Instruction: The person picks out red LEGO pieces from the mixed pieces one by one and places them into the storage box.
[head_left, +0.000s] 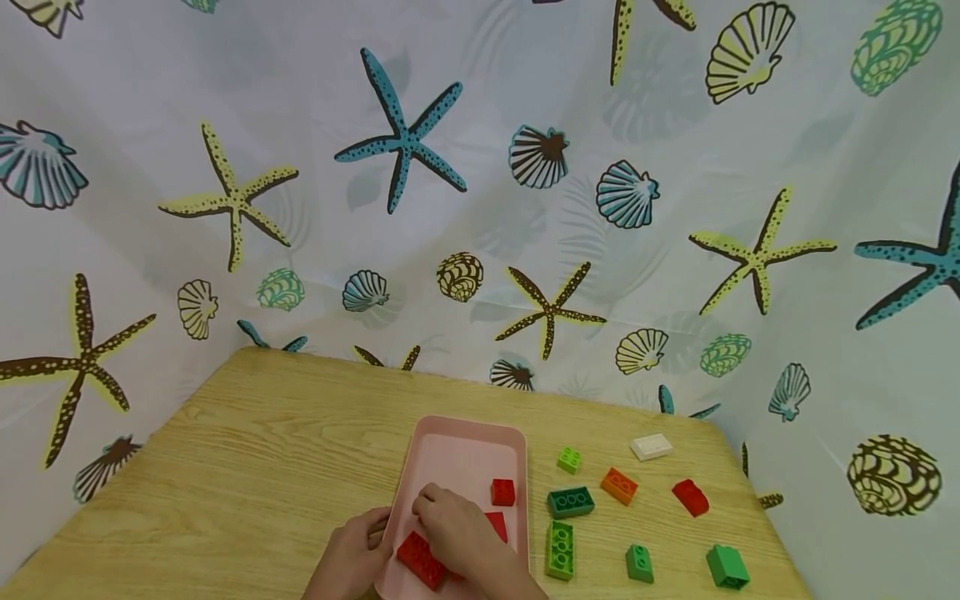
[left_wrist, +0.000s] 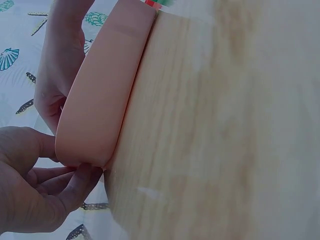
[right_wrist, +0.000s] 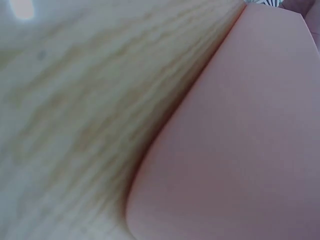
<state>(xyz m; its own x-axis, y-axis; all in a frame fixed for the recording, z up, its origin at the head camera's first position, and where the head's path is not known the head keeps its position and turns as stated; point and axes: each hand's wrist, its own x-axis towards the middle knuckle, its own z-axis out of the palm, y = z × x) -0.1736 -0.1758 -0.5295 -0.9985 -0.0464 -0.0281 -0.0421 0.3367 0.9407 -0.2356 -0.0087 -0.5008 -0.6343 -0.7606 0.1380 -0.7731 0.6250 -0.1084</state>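
A pink tray (head_left: 459, 450) stands on the table with red toy bricks in it. My left hand (head_left: 351, 550) grips the tray's near left side; in the left wrist view its thumb is at the rim and its fingers at the bottom edge. My right hand (head_left: 459, 529) reaches into the tray with bent fingers, and I cannot tell whether they hold a brick. Beside it lie a large red brick (head_left: 422, 562) and a small red brick (head_left: 503, 492). Another red brick (head_left: 497, 525) is partly covered by the hand.
Right of the tray lie a dark green brick (head_left: 571, 502), a lime brick (head_left: 560, 550), a small lime brick (head_left: 569, 460), an orange brick (head_left: 619, 486), a white brick (head_left: 652, 447), a red brick (head_left: 691, 497) and green bricks (head_left: 727, 567). A patterned curtain (head_left: 480, 233) hangs behind the wooden table (head_left: 285, 450).
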